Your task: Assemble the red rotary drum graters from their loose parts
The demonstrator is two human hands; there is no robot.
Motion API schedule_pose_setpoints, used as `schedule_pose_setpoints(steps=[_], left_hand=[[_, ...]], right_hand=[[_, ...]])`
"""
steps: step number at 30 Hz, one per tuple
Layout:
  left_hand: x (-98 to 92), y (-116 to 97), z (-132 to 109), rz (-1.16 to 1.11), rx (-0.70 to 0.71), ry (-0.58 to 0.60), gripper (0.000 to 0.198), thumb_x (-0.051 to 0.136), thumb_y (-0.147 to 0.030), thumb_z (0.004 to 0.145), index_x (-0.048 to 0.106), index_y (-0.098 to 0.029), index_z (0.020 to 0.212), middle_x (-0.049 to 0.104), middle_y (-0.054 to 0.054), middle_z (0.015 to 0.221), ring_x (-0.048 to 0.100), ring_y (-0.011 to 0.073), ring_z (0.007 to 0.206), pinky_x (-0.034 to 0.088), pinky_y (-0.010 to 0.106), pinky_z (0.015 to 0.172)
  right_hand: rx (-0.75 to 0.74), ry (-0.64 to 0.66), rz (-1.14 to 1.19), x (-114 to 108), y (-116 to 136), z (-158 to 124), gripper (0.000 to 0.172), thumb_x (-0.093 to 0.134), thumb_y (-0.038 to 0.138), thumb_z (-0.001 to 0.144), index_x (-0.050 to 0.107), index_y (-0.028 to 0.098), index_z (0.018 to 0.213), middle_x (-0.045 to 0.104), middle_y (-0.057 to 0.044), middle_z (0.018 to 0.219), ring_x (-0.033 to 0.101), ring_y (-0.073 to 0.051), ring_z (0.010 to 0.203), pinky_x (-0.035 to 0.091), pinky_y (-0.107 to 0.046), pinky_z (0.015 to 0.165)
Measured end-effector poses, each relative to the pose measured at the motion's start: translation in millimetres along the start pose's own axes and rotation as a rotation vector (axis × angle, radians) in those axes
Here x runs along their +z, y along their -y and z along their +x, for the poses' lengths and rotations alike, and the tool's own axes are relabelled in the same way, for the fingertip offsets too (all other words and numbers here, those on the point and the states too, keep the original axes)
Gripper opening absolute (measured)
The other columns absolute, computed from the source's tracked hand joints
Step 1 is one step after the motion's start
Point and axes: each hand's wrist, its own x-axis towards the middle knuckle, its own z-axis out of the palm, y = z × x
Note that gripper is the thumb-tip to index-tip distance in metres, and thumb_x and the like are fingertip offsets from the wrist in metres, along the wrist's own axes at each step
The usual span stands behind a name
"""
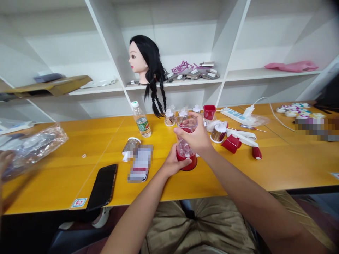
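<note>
A small appliance with a red base (191,164) and a clear plastic jar (185,125) on top stands on the orange table (212,173). My left hand (173,164) wraps round the red base from the left. My right hand (194,135) grips the clear jar from the right, fingers curled round its upper part. Both hands are closed on it.
A black phone (102,186) lies at the table's front edge. A water bottle (141,120), a silver-sided part (130,146), red cups (231,144), small jars (169,118) and a power strip (234,115) lie around. A mannequin head (144,58) stands on the shelf. A plastic bag (34,144) sits at the left.
</note>
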Motion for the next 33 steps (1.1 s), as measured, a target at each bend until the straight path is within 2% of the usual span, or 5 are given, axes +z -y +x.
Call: schedule_pose_setpoints(steps=[10,14,23,29,33], left_hand=[[-4.3,-1,1,0.012,-0.033,0.009,0.103,0.102,-0.033,0.054,0.050,-0.022,0.142,0.059,0.013,0.151,0.052,0.0368,0.145,0.037,0.054,0.125],[-4.1,-1,1,0.032,-0.024,-0.006,0.099,0.101,-0.031,0.055,0.052,-0.022,0.141,0.065,0.011,0.145,0.056,0.0352,0.142,0.038,0.053,0.125],[-7.8,-4,3,0.067,-0.047,0.062,0.103,0.098,-0.028,0.058,0.049,-0.021,0.148,0.063,0.013,0.149,0.057,0.0366,0.142,0.039,0.053,0.125],[-14.6,1,4,0.056,-0.009,0.102,0.109,0.096,-0.030,0.057,0.046,-0.021,0.154,0.055,0.015,0.158,0.050,0.0398,0.148,0.032,0.057,0.128],[-12.8,0,4,0.050,0.021,0.069,0.104,0.098,-0.027,0.053,0.053,-0.021,0.146,0.060,0.014,0.152,0.053,0.0386,0.144,0.035,0.055,0.126]], right_hand=[[-0.150,0.159,0.206,-22,-23,14,0.077,0.064,0.075,0.092,0.036,0.034,0.150,0.058,-0.012,0.146,0.059,-0.029,0.135,0.045,-0.057,0.119],[-0.105,-0.030,0.181,-66,-48,23,0.066,0.063,0.076,0.091,0.047,0.031,0.137,0.062,-0.011,0.141,0.064,-0.029,0.127,0.047,-0.058,0.117],[-0.013,-0.388,0.024,-179,-90,12,0.047,0.081,0.036,0.074,0.057,0.029,0.114,0.066,-0.006,0.112,0.064,-0.022,0.091,0.056,-0.049,0.097],[0.015,-0.087,0.005,-153,-77,-16,0.044,0.079,0.041,0.082,0.056,0.028,0.117,0.067,-0.005,0.112,0.064,-0.021,0.088,0.057,-0.044,0.090],[0.016,0.266,-0.015,-113,-68,-40,0.054,0.072,0.048,0.093,0.050,0.029,0.138,0.064,-0.011,0.137,0.067,-0.026,0.111,0.055,-0.050,0.101]])
